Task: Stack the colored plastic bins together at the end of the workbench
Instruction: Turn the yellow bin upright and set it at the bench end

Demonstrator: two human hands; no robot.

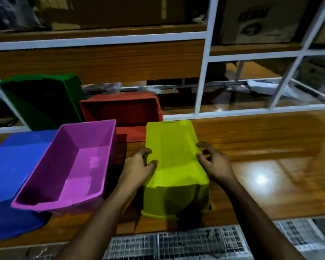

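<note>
Head view. Glossy wooden workbench [261,147] under dim light, with a bright lamp reflection at the right. Behind it, a white metal frame [203,72] with wood panels; cardboard boxes [261,17] on the shelf above, blurred. Wire mesh [195,243] below the near edge of the bench.

Five bins on the bench, none nested in another.
- Yellow-green bin [174,166], centre: upside down, base facing up, rim on the wood. Contents cannot be seen.
- Purple bin [73,166], just left of it: upright, tilted, its left side resting over the blue one. Inside bare and shiny.
- Blue bin [13,166], far left: appears overturned, broad flat face up.
- Red bin [120,111], behind the purple and yellow-green ones: lying with its opening toward the camera; interior dark, nothing visible in it.
- Green bin [43,98], far left: also tipped with its opening toward the camera, interior in shadow.

Left hand [139,166] grips the left side of the yellow-green bin, thumb on the base, fingers curled against the wall. Right hand [212,164] holds the right side the same way, fingers bent over the edge.
</note>
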